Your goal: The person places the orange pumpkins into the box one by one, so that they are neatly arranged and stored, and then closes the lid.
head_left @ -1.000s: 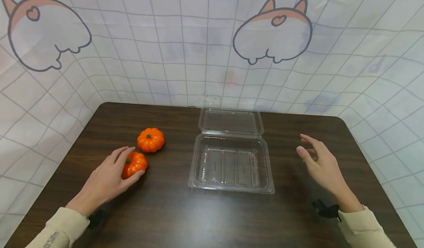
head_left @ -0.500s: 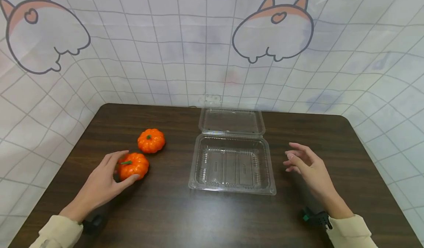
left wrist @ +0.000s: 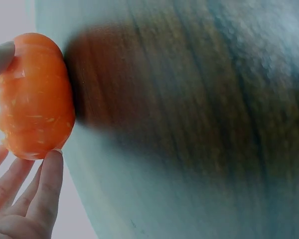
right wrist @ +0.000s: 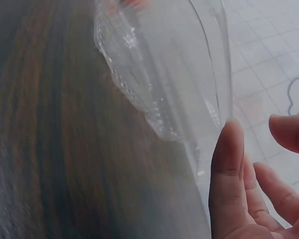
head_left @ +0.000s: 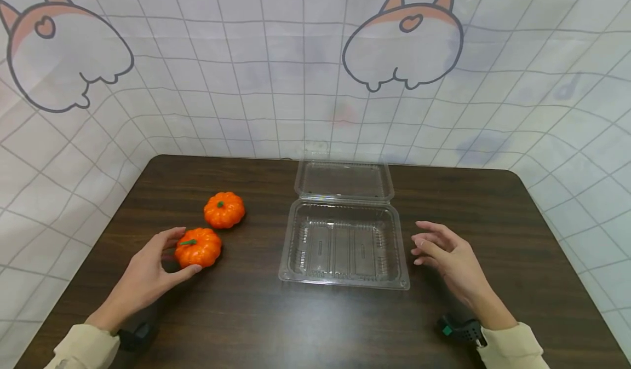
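Near the left of the table, my left hand (head_left: 145,276) pinches a small orange pumpkin (head_left: 201,248) with a green stem, thumb on its near side and fingertips on its far side. In the left wrist view the same pumpkin (left wrist: 37,99) sits between thumb and fingers, above its dark reflection. A second orange pumpkin (head_left: 224,210) sits just behind it. At the center lies a clear plastic clamshell container (head_left: 345,282), lid open. My right hand (head_left: 455,262) hovers just right of it, fingers loosely bent and holding nothing.
The container's lid (head_left: 345,183) lies back toward the table's far edge. Behind the dark wood table (head_left: 236,320) hangs a white gridded cloth (head_left: 236,73) with cartoon animal prints. Dark wrist devices (head_left: 460,328) hang under both sleeves.
My left hand has drawn back slightly to the left, showing more of the front pumpkin. My right hand has moved left, closer to the container. The second pumpkin and container stay put.
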A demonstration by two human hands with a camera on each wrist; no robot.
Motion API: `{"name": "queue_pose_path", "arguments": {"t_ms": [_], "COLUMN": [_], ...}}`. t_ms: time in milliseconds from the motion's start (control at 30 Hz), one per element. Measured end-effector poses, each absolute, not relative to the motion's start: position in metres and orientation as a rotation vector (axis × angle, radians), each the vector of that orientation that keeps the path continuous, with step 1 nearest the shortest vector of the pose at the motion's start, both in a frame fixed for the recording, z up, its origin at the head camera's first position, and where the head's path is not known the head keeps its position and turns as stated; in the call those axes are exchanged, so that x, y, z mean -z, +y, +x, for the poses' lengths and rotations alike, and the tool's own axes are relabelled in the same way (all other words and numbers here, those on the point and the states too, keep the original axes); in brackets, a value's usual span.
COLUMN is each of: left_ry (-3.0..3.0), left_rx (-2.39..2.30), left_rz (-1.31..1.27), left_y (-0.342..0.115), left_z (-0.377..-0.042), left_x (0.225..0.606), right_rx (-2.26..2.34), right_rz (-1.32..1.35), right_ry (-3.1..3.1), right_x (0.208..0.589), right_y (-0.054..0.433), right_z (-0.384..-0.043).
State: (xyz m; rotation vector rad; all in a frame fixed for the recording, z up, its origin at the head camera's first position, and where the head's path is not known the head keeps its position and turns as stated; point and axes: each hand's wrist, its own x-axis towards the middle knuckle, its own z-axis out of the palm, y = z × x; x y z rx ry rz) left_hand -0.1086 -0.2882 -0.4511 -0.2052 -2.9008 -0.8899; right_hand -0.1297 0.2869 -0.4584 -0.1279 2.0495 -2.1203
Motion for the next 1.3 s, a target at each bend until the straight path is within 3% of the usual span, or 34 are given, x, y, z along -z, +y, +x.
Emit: {"name": "queue_pose_path", "arguments": {"t_ms": [1300], "left_ry": [-2.902], "left_rx": [0.866], "left_rz": [-0.169], "left_y": [-0.288], "left_z": [-0.108], "left_x": [0.455], "right_rx": [2.139], "right_rz": [-0.105], "right_ry": [1.824], "right_x": [0.471], "right_y": [0.271], "right_z": [-0.127]}}
